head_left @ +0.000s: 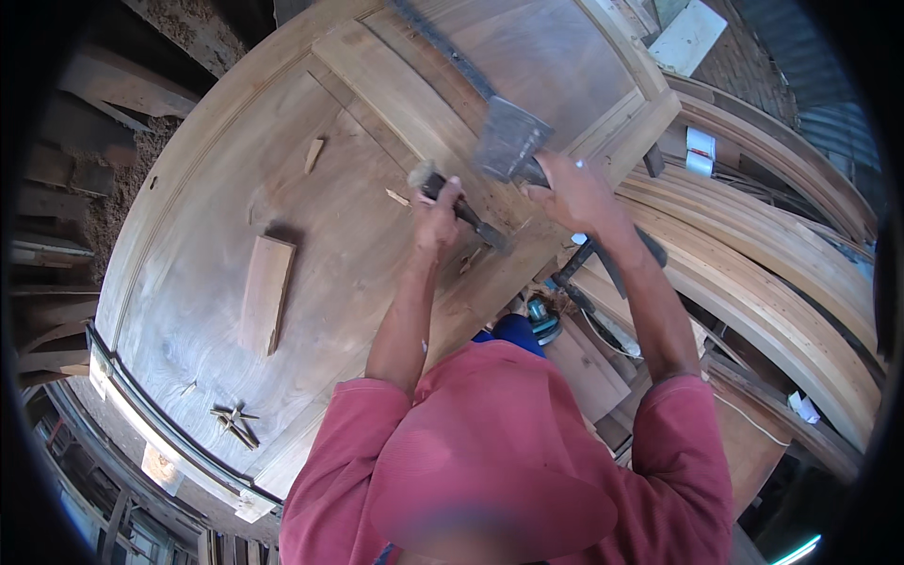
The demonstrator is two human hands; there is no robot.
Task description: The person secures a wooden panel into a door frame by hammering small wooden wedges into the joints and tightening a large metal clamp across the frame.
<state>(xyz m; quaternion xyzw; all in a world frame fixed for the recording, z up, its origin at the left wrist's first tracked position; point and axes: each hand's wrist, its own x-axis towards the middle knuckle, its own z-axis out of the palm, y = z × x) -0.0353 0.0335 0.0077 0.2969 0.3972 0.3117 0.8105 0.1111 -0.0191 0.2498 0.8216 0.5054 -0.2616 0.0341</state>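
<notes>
Spreading from the left of the frame to its upper middle, a wooden panel (pixel 202 212) lies below me, a loose wood block (pixel 266 294) on it at centre left; curved boards (pixel 753 273) crowd the right. Now the chisel (pixel 485 231), near the centre: black handle, worn pale top, blade slanting down to the right, though I can't tell if its tip touches. Just up and right, slightly blurred, a broad-headed tool (pixel 513 139), dark grey. My left hand (pixel 438 217) curls closed round the chisel's handle; my right hand (pixel 576 193) wraps the other tool's black handle.
</notes>
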